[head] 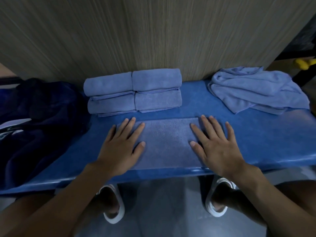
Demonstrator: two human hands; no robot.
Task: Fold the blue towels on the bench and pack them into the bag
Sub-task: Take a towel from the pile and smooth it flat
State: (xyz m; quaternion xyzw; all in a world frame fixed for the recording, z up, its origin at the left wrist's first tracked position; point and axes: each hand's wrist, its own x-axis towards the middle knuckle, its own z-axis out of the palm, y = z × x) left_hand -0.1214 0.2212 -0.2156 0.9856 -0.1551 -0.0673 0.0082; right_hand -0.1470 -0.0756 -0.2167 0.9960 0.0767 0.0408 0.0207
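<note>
1. The folded towel (167, 142) lies along the near edge of the surface (256, 142); open room at 3 o'clock, bag (34, 125) at 9 o'clock.
2. Fingers straight, the left hand (119, 149) and right hand (217, 147) press its two ends.

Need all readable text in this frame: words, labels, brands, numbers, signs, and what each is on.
Nothing here can be read and quoted.
On the dark bag at the left, a white print: cut off by the frame edge and blurred, unreadable.
On the folded towels, flat towel, crumpled towel, bench and slippers: no markings visible.
</note>
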